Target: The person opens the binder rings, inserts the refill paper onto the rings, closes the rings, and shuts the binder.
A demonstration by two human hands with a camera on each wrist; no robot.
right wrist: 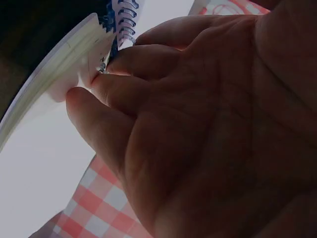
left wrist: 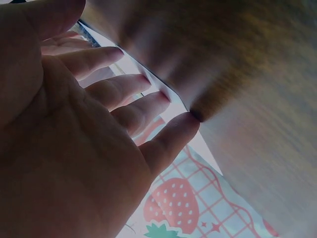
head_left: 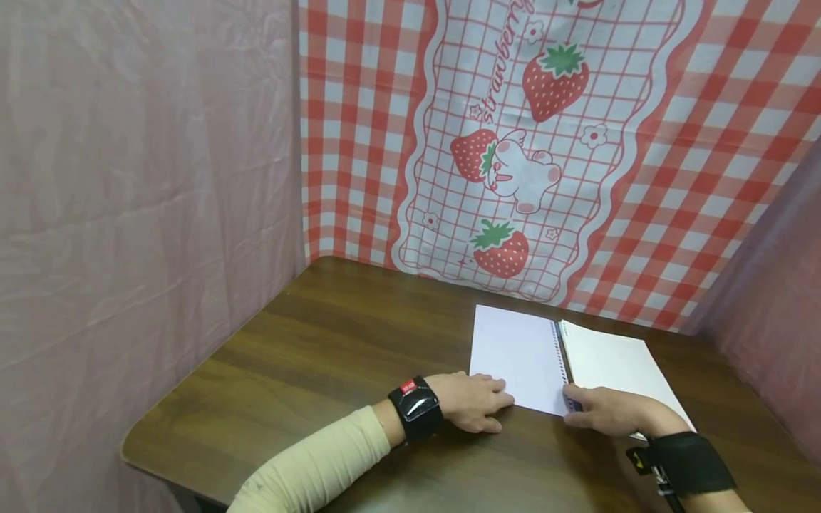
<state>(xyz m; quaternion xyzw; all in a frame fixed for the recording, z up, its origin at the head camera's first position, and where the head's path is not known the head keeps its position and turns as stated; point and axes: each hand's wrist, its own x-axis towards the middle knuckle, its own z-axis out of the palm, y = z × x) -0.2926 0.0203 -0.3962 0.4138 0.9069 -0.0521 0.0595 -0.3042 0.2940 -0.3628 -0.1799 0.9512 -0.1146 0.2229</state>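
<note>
A spiral notebook lies spread out on the brown table, its white left page (head_left: 513, 349) and thicker right side (head_left: 616, 360) on either side of the wire binding (head_left: 561, 356). My left hand (head_left: 471, 401) rests at the left page's lower corner, fingers extended. In the left wrist view the fingertips (left wrist: 161, 96) lie along the paper's edge. My right hand (head_left: 609, 410) reaches over the lower part of the right side, thumb and index finger at the binding's near end. Close up, its fingers (right wrist: 99, 119) touch the page beside the blue wire coils (right wrist: 126, 20).
The wooden table (head_left: 333, 342) has a rounded front left corner. Behind it hangs a red-and-white checked cloth (head_left: 359, 128) with strawberries. Pink curtains (head_left: 154, 214) stand on the left and right sides. Black bands (head_left: 417, 410) circle both wrists.
</note>
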